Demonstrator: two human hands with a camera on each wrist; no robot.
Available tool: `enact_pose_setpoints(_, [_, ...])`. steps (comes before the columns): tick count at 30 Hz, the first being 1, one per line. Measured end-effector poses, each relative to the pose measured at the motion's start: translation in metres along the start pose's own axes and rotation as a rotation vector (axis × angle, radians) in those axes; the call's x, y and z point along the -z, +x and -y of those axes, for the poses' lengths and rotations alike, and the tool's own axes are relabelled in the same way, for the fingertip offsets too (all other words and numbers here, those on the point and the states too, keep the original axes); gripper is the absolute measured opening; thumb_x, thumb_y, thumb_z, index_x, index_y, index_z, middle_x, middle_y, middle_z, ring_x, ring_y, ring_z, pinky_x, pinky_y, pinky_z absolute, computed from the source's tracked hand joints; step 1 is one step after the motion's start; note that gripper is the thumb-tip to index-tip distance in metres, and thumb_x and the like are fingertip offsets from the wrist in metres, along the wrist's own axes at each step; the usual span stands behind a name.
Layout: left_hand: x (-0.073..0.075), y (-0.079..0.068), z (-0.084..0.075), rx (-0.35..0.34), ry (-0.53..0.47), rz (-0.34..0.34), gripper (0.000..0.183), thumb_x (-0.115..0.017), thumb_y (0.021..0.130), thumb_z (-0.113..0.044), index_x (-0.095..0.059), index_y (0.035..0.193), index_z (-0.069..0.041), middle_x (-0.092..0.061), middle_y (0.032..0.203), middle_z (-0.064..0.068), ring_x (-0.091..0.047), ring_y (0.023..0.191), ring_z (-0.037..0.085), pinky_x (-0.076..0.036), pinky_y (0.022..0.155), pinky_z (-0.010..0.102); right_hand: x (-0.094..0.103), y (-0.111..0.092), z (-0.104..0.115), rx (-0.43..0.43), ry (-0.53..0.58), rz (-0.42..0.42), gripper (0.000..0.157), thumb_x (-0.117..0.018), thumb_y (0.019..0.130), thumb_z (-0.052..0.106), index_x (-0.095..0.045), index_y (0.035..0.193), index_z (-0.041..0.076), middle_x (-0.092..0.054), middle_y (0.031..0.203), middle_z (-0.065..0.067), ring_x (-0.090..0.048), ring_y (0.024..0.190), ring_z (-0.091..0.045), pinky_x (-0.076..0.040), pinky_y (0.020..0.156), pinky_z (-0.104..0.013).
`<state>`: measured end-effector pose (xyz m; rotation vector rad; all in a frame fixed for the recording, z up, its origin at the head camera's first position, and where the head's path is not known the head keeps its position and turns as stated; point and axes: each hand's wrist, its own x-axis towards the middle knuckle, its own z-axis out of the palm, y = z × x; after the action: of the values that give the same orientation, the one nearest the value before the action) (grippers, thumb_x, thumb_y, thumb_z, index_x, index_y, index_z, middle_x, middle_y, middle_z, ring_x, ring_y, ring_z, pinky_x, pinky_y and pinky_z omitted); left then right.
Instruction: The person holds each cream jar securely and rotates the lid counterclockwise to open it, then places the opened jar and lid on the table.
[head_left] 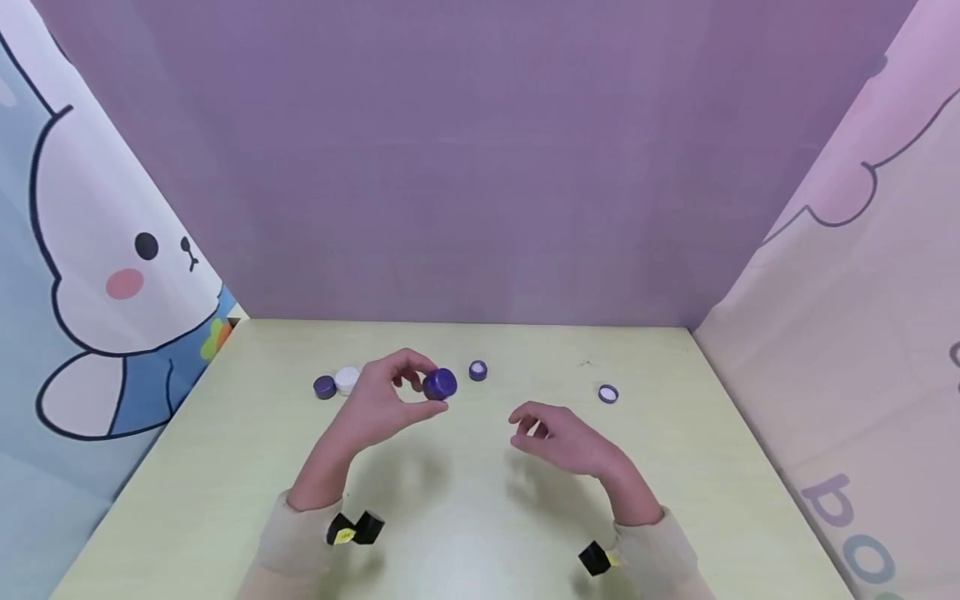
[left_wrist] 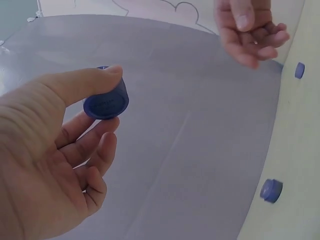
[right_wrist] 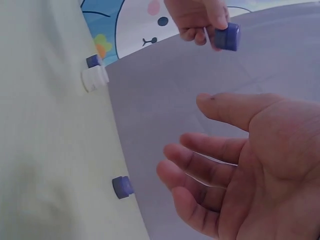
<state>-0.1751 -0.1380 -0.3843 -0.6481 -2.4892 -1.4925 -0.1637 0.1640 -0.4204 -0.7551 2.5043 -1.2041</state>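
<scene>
My left hand [head_left: 382, 400] is raised over the table and pinches a small, round purple jar [head_left: 440, 384] between thumb and fingertips. In the left wrist view the flat end of this jar [left_wrist: 106, 104] faces the camera. Held apart to the right, my right hand [head_left: 566, 437] has loosely bent fingers and nothing in them. Its palm and spread fingers fill the lower right of the right wrist view. Behind the hands stands another small purple jar [head_left: 477, 371], its narrower neck [right_wrist: 129, 185] uncovered. A shallow purple lid [head_left: 608, 393] with a white inside lies to the right.
Left of my left hand, a white round container [head_left: 347, 380] stands beside a small purple round piece [head_left: 324, 387]. The pale table [head_left: 480, 533] ends at a purple back panel [head_left: 480, 167]. Printed side panels [head_left: 127, 200] rise left and right.
</scene>
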Motion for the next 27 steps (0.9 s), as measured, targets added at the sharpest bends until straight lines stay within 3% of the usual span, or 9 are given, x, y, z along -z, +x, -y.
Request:
enact_pose_setpoints(10, [-0.032, 0.011, 0.006, 0.055, -0.03, 0.031, 0.04, -0.09, 0.069, -0.028, -0.068, 0.102, -0.025, -0.066, 0.089, -0.008, -0.056, 0.082, 0.017, -0.045, 0.064, 0.034, 0.009, 0.007, 0.022, 0.02, -0.033, -0.21, 0.021, -0.064, 0.096, 0.027, -0.064, 0.113, 0.016, -0.064, 0.094, 0.004, -0.059, 0.08, -0.017, -0.051, 0.069, -0.033])
enact_pose_setpoints(18, [-0.047, 0.009, 0.008, -0.008, -0.065, 0.021, 0.042, -0.09, 0.069, -0.024, -0.07, 0.105, -0.024, -0.067, 0.093, -0.012, -0.058, 0.078, 0.015, -0.047, 0.062, 0.031, 0.005, 0.012, 0.033, 0.022, -0.03, -0.303, 0.022, -0.065, 0.095, 0.027, -0.065, 0.114, 0.015, -0.064, 0.095, 0.004, -0.06, 0.077, -0.018, -0.051, 0.066, -0.034])
enact_pose_setpoints(27, [-0.057, 0.008, 0.01, -0.085, -0.101, 0.047, 0.04, -0.09, 0.069, -0.022, -0.072, 0.105, -0.021, -0.067, 0.095, -0.012, -0.059, 0.076, 0.018, -0.049, 0.065, 0.036, 0.004, 0.013, 0.035, 0.031, -0.052, -0.326, 0.023, -0.068, 0.092, 0.022, -0.067, 0.113, 0.012, -0.065, 0.095, 0.004, -0.061, 0.076, -0.016, -0.052, 0.064, -0.033])
